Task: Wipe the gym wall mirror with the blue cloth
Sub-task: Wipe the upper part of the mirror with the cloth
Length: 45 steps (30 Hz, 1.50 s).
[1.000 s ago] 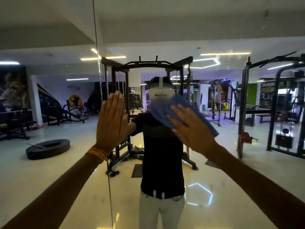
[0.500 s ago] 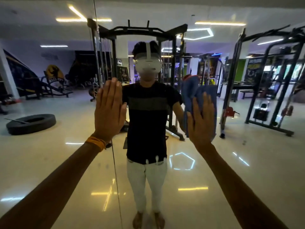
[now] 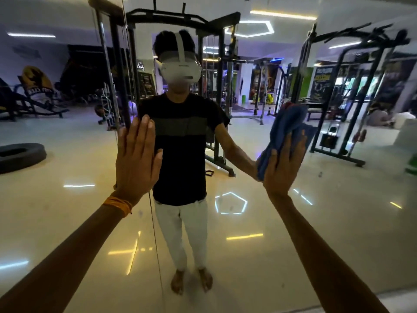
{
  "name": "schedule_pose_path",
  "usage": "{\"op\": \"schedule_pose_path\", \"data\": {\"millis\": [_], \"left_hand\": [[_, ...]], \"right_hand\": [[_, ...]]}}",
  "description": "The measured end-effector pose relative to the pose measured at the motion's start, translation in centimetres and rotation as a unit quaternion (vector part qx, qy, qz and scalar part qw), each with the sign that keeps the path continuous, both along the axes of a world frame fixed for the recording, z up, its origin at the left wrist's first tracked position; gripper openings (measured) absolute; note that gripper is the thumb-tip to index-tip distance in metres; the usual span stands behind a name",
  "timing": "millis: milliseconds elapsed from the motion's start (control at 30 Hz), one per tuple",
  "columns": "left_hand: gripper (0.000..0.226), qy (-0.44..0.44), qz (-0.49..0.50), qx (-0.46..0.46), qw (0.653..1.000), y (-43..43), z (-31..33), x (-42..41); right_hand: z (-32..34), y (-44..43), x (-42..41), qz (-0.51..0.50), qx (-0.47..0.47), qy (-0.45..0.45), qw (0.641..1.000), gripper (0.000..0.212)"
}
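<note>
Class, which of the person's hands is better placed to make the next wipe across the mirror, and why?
Right. The right hand presses the blue cloth flat against the mirror; the left hand rests bare on the glass, holding no cloth.

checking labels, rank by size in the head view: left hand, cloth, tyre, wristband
1. left hand and cloth: alike, cloth partly hidden under right hand
2. tyre, reflected, cut by frame edge
3. wristband

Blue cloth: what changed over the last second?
The right hand swept the blue cloth rightward and down across the mirror, off the reflected head. Left hand stayed flat on the mirror by the seam; the cloth stayed pressed under flat fingers.
</note>
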State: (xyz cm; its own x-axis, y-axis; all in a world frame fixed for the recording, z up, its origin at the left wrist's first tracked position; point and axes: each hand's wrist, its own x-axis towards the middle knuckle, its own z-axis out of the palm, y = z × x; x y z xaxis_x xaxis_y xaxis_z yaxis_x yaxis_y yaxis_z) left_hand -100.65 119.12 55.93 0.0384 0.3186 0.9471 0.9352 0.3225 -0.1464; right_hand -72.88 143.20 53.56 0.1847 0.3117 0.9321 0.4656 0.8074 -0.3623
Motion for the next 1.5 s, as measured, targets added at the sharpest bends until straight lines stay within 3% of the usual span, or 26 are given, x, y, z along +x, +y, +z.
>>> {"op": "schedule_pose_path", "data": {"millis": [33,100,200,300,367,433,500,533,600,733,800,833,900,967,1033,1100,1167,1200,1267,1367,1433,1500], "left_hand": [[0.064,0.001,-0.002,0.003,1.0,0.1,-0.1,-0.1],[0.064,-0.002,0.0,0.017,1.0,0.5,-0.2,-0.1],[0.064,-0.006,0.002,0.021,1.0,0.7,-0.3,0.0],[0.064,-0.005,-0.006,0.007,1.0,0.1,-0.1,-0.2],[0.063,-0.012,-0.01,0.019,1.0,-0.6,0.3,-0.5],[0.064,-0.021,-0.009,0.033,0.999,-1.1,1.0,-0.8],[0.066,-0.035,-0.005,0.057,0.998,-1.5,2.4,-1.2],[0.066,-0.044,-0.001,0.069,0.997,-1.7,3.3,-1.6],[0.067,-0.045,0.007,0.072,0.996,-2.4,5.0,-2.6],[0.066,0.0,0.007,0.039,0.999,-3.9,6.2,-3.9],[0.067,0.007,0.011,0.058,0.998,-4.9,7.0,-4.4],[0.067,0.005,0.014,0.067,0.998,-5.3,7.6,-4.8],[0.068,-0.002,0.019,0.077,0.997,-6.2,9.3,-6.0],[0.068,-0.01,0.029,0.085,0.996,-6.9,11.0,-7.4],[0.069,-0.022,0.038,0.092,0.995,-7.4,12.2,-8.6],[0.07,-0.032,0.033,0.092,0.995,-7.8,12.7,-9.5],[0.07,-0.022,0.039,0.088,0.995,-7.9,12.6,-9.8],[0.069,-0.016,0.042,0.087,0.995,-7.9,12.5,-9.9],[0.068,-0.01,0.052,0.097,0.994,-7.8,12.4,-9.9],[0.069,-0.013,0.053,0.099,0.994,-7.6,12.4,-10.0],[0.074,-0.008,0.048,0.092,0.995,-7.7,12.3,-10.3],[0.077,-0.005,0.035,0.085,0.996,-7.9,12.4,-10.3]], "right_hand": [[0.2,-0.9,-0.9,-0.003,-0.033,0.034,0.999,0.059],[-0.2,-4.4,-4.1,0.026,-0.036,-0.007,0.999,0.061],[-1.3,-8.4,-8.1,0.069,0.077,-0.146,0.984,0.055],[0.2,-5.5,-5.6,0.039,0.145,-0.213,0.965,0.054],[2.1,-3.2,-2.9,0.03,0.064,-0.159,0.985,0.057],[3.5,-2.9,-2.9,0.026,-0.034,-0.05,0.998,0.059],[4.2,-5.9,-6.3,0.024,-0.049,0.025,0.998,0.063],[4.2,-7.7,-8.5,0.036,-0.031,0.005,0.999,0.063],[3.6,-11.1,-11.6,0.073,0.037,-0.128,0.988,0.059],[6.6,-10.0,-12.3,0.047,0.217,-0.294,0.93,0.054],[11.5,-8.1,-11.4,0.03,0.257,-0.274,0.926,0.055],[14.2,-7.4,-10.8,0.026,0.241,-0.231,0.942,0.056],[18.0,-7.6,-10.9,0.048,0.147,-0.12,0.981,0.059],[18.0,-10.8,-13.6,0.055,0.099,-0.064,0.991,0.057],[14.7,-13.4,-16.6,0.032,0.188,-0.168,0.967,0.056],[12.5,-12.8,-16.9,-0.001,0.3,-0.313,0.901,0.054],[15.6,-10.4,-15.7,-0.015,0.365,-0.367,0.855,0.055],[18.0,-9.2,-15.5,-0.022,0.377,-0.368,0.85,0.06],[23.2,-8.6,-15.0,-0.03,0.342,-0.304,0.889,0.064],[27.5,-11.3,-14.6,0.001,0.227,-0.144,0.963,0.053],[23.9,-13.7,-16.5,0.013,0.197,-0.157,0.968,0.054],[15.8,-16.2,-18.5,0.045,0.275,-0.26,0.924,0.054]]}}
